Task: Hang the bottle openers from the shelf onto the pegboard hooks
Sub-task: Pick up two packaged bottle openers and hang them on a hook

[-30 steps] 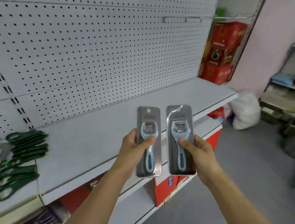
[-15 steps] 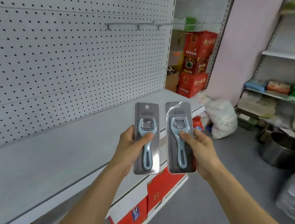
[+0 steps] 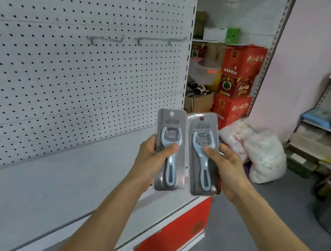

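I've swung toward the hooks [image 3: 106,39], now up-left of my fingers; left hand [image 3: 152,161] and right hand [image 3: 225,169] each pinch a packaged opener [image 3: 169,150], ready to hang.

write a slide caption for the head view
Left hand and right hand each hold a packaged bottle opener below two bare pegboard hooks.

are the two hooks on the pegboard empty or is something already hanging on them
Empty. Both the left hook and right hook stick out bare; nothing hangs from them.
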### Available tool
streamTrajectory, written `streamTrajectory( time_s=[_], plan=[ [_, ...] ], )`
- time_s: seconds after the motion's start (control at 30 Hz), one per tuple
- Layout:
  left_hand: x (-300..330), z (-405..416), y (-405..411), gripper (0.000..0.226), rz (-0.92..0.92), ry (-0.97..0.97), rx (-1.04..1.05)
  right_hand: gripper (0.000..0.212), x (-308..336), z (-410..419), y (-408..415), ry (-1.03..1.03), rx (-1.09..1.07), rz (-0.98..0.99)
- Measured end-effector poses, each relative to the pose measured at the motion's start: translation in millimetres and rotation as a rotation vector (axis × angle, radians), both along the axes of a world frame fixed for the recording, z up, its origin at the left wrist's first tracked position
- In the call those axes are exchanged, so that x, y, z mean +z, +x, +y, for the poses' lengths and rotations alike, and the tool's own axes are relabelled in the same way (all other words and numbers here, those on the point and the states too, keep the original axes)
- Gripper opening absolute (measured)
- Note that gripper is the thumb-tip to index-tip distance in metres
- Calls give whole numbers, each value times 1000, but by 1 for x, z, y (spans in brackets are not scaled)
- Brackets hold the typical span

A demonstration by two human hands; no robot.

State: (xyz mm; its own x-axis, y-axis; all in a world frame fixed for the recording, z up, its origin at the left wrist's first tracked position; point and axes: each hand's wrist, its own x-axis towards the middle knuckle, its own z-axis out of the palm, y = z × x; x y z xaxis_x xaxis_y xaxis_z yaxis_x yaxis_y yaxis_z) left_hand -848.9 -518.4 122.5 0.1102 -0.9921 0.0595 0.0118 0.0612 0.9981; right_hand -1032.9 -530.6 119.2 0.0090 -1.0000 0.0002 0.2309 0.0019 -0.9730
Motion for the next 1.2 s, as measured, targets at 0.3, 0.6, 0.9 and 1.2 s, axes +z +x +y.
streamTrajectory(
  time_s=[0.3, 0.6, 0.9, 1.2],
  plan=[
    [26, -59, -73, 19, 14, -62, 248, 19, 26, -99, -71, -69, 239, -33],
    [60, -100, -131, 26, 73, -145, 433, 23, 78, -174, -118, -189, 343, -54],
    [87, -142, -142, 19, 30, -210, 480, 10, 119, -234, -114, -224, 340, -109],
    [96, -171, -133, 23, 13, -235, 487, 15, 138, -272, -96, -254, 383, -62]
  ],
)
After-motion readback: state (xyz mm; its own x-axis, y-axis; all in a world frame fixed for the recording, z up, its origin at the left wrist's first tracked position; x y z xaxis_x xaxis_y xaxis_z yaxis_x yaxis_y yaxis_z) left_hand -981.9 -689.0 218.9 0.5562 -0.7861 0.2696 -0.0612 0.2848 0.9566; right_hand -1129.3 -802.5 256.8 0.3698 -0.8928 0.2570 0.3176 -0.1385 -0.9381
